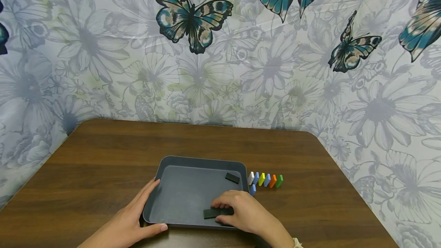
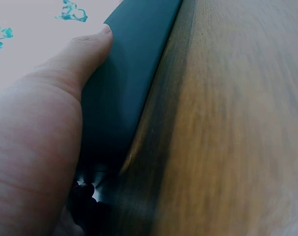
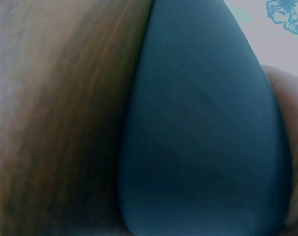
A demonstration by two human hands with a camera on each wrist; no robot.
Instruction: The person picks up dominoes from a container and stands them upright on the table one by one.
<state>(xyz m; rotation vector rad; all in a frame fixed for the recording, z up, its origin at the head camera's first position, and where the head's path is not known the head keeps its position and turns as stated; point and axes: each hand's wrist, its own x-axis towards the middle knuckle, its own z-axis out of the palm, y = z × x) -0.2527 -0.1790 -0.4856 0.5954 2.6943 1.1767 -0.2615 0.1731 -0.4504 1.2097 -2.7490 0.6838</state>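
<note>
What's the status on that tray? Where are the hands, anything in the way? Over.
Left hand against tray, near-left corner. Right hand pinching dark block inside. Another block at tray's far right. Nothing seen in the way.

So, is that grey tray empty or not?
Not empty: the tray holds a dark block near its far right corner, and another by the right hand.

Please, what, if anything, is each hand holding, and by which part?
The right hand pinches a dark block toward its right end. The left hand holds the tray at its near left corner.
</note>
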